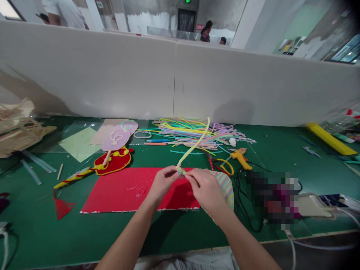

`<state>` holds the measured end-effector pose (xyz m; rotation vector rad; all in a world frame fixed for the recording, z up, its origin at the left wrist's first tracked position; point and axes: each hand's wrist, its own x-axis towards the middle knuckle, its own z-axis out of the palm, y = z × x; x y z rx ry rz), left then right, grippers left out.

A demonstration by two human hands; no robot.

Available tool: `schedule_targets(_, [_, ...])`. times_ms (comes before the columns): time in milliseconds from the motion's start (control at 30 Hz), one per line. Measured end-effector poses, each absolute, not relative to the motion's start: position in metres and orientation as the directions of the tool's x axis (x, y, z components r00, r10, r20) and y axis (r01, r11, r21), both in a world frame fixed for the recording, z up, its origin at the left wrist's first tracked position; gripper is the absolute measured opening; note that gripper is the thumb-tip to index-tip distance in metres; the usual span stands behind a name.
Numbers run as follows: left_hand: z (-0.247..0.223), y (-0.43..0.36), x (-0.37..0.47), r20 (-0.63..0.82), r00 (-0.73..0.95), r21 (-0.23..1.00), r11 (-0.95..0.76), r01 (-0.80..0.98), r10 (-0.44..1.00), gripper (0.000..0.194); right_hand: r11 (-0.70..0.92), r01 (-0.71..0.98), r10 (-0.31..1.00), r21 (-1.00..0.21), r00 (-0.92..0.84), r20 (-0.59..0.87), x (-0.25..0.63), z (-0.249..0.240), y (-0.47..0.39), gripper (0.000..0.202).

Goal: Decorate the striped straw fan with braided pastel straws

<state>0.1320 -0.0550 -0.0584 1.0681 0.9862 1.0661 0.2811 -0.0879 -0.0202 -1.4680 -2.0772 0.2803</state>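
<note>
Left hand (163, 182) and right hand (206, 187) close together, fingertips pinching base of pale yellow strip (196, 145), over red board (120, 187) on green counter (42, 240).

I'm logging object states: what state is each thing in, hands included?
Yellow fuzzy strip: near end pinched, free end loose
Left hand: pinching the strip's near end
Right hand: pinching beside it
Red rectangular board: lying flat
Yellow plastic glue gun: lying down, not held
Multicoloured fuzzy strips: loosely heaped
Red ornament with yellow edging: lying flat
Red tassel: fanned out
Pale green square paper: lying flat
</note>
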Motion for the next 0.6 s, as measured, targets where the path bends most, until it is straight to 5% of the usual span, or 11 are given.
schedule_targets(600, [-0.0559,-0.0604,0.1328,-0.173,0.18,0.958,0.208,-0.197,0.968,0.019,0.435,0.846,0.863,-0.31,-0.292,0.412,0.277,-0.0234,-0.0911,0.026])
